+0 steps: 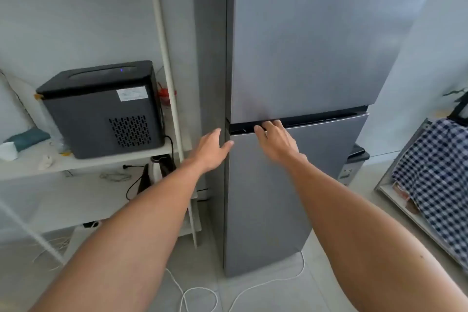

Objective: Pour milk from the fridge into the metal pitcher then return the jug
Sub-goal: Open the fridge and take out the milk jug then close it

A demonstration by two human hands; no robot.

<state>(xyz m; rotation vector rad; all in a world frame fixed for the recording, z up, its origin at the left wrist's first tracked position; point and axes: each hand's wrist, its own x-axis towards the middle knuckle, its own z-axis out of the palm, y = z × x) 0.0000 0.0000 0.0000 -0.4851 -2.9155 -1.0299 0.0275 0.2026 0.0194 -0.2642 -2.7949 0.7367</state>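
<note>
- A tall grey fridge (304, 45) with a smooth, brushed-metal look fills the middle of the view. It has two doors, an upper and a lower one, split by a dark horizontal recess (316, 119) that serves as the handle.
- Both doors are closed, so the milk jug is not visible; it is presumably inside. The metal pitcher is not in view either.
- The right hand (276, 142) reaches forward with its fingertips hooked into the recess at the top edge of the lower door (291, 185), near the left corner. That looks like the start of a pull to swing the door open.
- The left hand (212, 149) hovers just beside the fridge's left front edge, fingers relaxed and slightly spread, holding nothing. Whether it touches the fridge cannot be told; it seems placed to steady the cabinet or catch the door.
- To the left, a white shelf unit (101, 162) carries a boxy black appliance (101, 109) with a vented side and a small blue light on top.
- A thin white cable (200, 294) loops across the pale tiled floor in front of the fridge.
- At the right edge, a blue-and-white checked cloth (435, 172) drapes over a low frame.
</note>
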